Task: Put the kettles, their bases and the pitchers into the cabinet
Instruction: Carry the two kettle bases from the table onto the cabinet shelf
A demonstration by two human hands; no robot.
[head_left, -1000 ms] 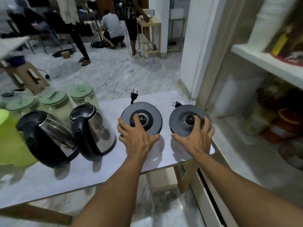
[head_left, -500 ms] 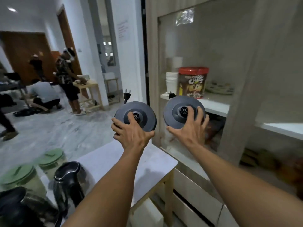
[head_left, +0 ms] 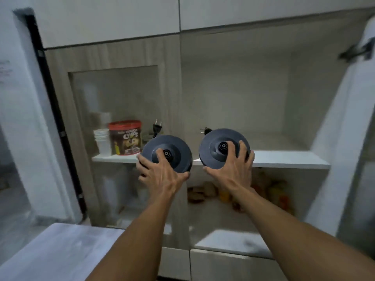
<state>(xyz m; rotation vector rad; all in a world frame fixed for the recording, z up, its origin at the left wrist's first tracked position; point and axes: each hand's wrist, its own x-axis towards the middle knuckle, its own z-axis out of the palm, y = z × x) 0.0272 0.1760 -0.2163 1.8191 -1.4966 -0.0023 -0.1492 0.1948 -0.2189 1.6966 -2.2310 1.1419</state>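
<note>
At shelf edge point(head_left: 284, 159) | hands grip bases | open shelf right

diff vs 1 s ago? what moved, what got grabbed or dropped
Both kettle bases came up off the table and were carried right to the cabinet: the left base in the left hand and the right base in the right hand now hover at the front edge of the white shelf. Nothing was let go. Grips unchanged; neither base is set down yet.
</note>
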